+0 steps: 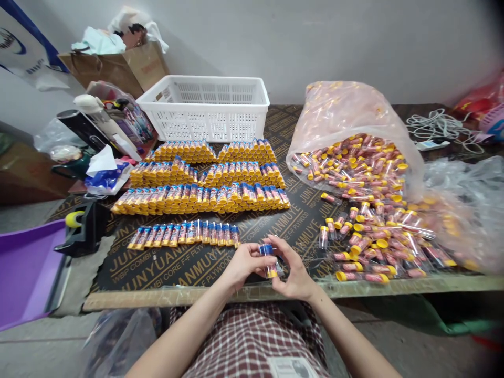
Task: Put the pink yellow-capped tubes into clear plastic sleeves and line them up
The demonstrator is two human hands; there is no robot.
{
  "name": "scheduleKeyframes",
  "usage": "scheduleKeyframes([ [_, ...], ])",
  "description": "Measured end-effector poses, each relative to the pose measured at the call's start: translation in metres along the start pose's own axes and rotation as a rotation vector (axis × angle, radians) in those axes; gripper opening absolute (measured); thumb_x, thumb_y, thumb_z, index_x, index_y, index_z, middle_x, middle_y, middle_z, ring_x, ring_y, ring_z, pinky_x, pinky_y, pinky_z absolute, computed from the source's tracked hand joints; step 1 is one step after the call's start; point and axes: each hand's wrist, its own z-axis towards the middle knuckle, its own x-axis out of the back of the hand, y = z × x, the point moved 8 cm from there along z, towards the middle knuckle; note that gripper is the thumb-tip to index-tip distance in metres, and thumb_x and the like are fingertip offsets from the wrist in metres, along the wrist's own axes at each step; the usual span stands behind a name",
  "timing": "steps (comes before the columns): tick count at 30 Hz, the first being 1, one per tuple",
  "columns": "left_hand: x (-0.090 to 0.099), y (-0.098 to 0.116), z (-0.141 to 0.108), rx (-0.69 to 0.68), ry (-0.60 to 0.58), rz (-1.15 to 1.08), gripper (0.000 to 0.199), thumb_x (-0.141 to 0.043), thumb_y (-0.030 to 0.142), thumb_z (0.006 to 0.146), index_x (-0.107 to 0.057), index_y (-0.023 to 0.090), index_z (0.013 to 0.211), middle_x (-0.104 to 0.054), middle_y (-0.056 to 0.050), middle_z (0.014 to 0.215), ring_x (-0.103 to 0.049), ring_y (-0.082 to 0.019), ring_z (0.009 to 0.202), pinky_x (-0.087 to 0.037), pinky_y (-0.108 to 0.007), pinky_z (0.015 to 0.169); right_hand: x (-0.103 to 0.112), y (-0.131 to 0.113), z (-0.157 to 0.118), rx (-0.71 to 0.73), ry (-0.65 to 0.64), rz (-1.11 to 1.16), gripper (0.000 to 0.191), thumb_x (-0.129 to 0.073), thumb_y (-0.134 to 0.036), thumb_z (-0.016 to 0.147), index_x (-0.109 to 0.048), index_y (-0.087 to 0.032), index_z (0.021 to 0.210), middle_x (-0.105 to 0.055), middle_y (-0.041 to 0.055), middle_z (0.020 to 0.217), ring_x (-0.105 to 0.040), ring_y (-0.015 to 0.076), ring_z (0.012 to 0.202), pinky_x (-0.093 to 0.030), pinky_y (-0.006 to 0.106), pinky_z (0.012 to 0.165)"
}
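Note:
Near the table's front edge, my left hand (247, 264) pinches a small clear tube (268, 261) with a blue cap and a yellow base. Curled around the tube's right side is my right hand (293, 269), its fingertips at the cap; a small clear piece shows between the hands, too hidden to name. Beyond my left hand lies a short row of capped tubes (183, 234). Behind it are stacked rows of the same tubes (205, 197). To the right, a loose pile of yellow-ended tubes (370, 236) spills from a pink plastic bag (342, 113).
A white basket (207, 115) stands behind the stacks. Bottles (104, 123), a tissue pack (106, 176) and a black tape dispenser (82, 228) are at the left, beside a purple tray (29, 273). White cables (444, 128) lie at the back right.

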Motion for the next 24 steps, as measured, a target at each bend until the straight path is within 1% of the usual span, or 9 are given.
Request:
scheduleKeyframes([
  [8,-0.005,0.003,-0.002,-0.013,0.011,0.023,0.043,-0.081,0.033,0.052,-0.067,0.009,0.085,-0.066,-0.005,0.069,-0.059,-0.012,0.055,-0.047,-0.022,0.051,0.001,-0.001,0.001,-0.009,0.015,0.034,0.085,-0.049,-0.007,0.059,-0.024,-0.023,0.139,-0.044,0.0103,0.134,-0.047,0.0256,0.121,-0.041,0.042,0.101],
  [11,0.003,0.010,0.004,-0.057,0.042,0.115,0.041,-0.078,0.037,0.054,-0.065,0.011,0.083,-0.065,-0.004,0.067,-0.057,-0.013,0.054,-0.045,-0.023,0.050,0.002,-0.002,0.003,-0.017,0.011,0.032,0.085,-0.054,-0.010,0.063,-0.020,-0.024,0.140,-0.037,0.0108,0.139,-0.045,0.0255,0.122,-0.040,0.042,0.101],
  [12,0.012,0.016,0.008,-0.096,0.098,0.205,0.038,-0.077,0.038,0.055,-0.064,0.012,0.079,-0.064,-0.003,0.065,-0.057,-0.013,0.053,-0.044,-0.023,0.050,0.005,-0.001,0.005,-0.023,0.019,0.026,0.085,-0.056,-0.013,0.065,-0.018,-0.024,0.141,-0.033,0.0111,0.141,-0.044,0.0257,0.123,-0.040,0.042,0.101],
  [14,0.035,0.034,0.015,-0.195,0.294,0.509,0.031,-0.075,0.039,0.057,-0.062,0.015,0.072,-0.061,-0.001,0.059,-0.056,-0.014,0.054,-0.041,-0.024,0.052,0.016,0.006,0.008,-0.057,0.079,-0.016,0.085,-0.061,-0.019,0.069,-0.016,-0.024,0.142,-0.027,0.0113,0.144,-0.042,0.0256,0.123,-0.039,0.043,0.101],
  [16,0.054,0.054,0.019,-0.268,0.504,0.921,0.026,-0.072,0.040,0.060,-0.061,0.017,0.067,-0.060,-0.001,0.059,-0.056,-0.017,0.061,-0.040,-0.026,0.057,0.036,0.020,0.010,-0.121,0.189,-0.126,0.078,-0.060,-0.023,0.074,-0.020,-0.024,0.141,-0.032,0.0111,0.141,-0.043,0.0243,0.121,-0.039,0.043,0.100],
  [17,0.059,0.062,0.022,-0.288,0.569,1.117,0.025,-0.070,0.041,0.062,-0.061,0.018,0.066,-0.060,-0.003,0.062,-0.057,-0.019,0.066,-0.040,-0.027,0.061,0.048,0.029,0.009,-0.159,0.251,-0.208,0.070,-0.058,-0.024,0.077,-0.026,-0.024,0.139,-0.038,0.0110,0.136,-0.045,0.0235,0.118,-0.040,0.042,0.099],
  [19,0.061,0.072,0.027,-0.315,0.623,1.424,0.029,-0.067,0.046,0.066,-0.063,0.018,0.068,-0.061,-0.007,0.073,-0.056,-0.024,0.078,-0.040,-0.031,0.067,0.076,0.047,0.005,-0.234,0.361,-0.404,0.052,-0.055,-0.025,0.080,-0.043,-0.021,0.130,-0.049,0.0111,0.122,-0.049,0.0231,0.110,-0.041,0.041,0.095],
  [21,0.057,0.077,0.026,-0.362,0.661,1.602,0.036,-0.066,0.050,0.067,-0.065,0.017,0.083,-0.060,-0.010,0.085,-0.053,-0.026,0.088,-0.039,-0.034,0.073,0.102,0.064,-0.001,-0.302,0.419,-0.622,0.038,-0.054,-0.027,0.080,-0.056,-0.017,0.117,-0.055,0.0117,0.107,-0.052,0.0241,0.101,-0.042,0.041,0.090],
  [24,0.041,0.076,0.015,-0.445,0.712,1.715,0.045,-0.065,0.044,0.072,-0.058,0.018,0.108,-0.057,-0.011,0.097,-0.050,-0.027,0.093,-0.038,-0.036,0.079,0.130,0.085,-0.009,-0.416,0.381,-0.965,0.035,-0.054,-0.035,0.081,-0.063,-0.013,0.107,-0.061,0.0134,0.093,-0.054,0.0273,0.092,-0.043,0.041,0.081],
])
